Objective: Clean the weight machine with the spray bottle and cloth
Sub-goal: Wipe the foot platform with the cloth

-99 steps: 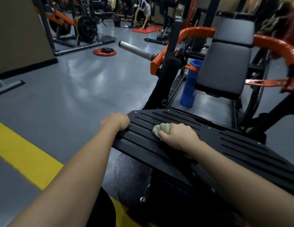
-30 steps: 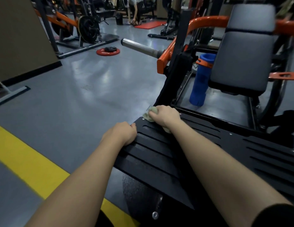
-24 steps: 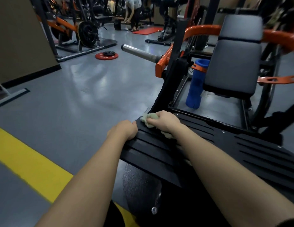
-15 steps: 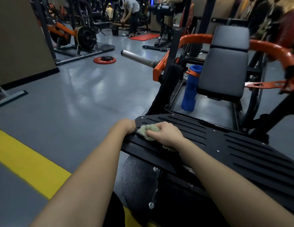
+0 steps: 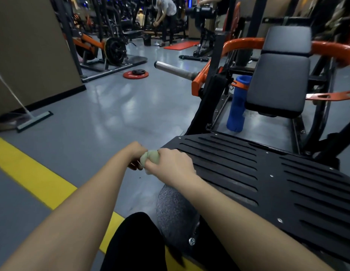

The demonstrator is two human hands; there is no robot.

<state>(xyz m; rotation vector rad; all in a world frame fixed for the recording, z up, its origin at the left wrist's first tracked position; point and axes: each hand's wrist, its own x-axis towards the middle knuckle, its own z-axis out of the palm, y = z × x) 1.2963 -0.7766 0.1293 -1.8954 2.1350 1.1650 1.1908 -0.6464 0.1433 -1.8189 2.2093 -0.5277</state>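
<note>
right hand (image 5: 170, 166) grips balled cloth (image 5: 150, 157) — blue bottle (image 5: 236, 112) upright beyond footplate (image 5: 268, 182)

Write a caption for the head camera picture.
The right hand holds a green cloth by the black plate, left hand close beside.

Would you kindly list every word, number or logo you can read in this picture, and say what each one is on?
No text here can be read.
Red weight plate on the floor: pale marks near its rim, too blurred to read.
Blue bottle: no label visible.
Black foot plate: no lettering visible.
Green cloth: plain.
</note>
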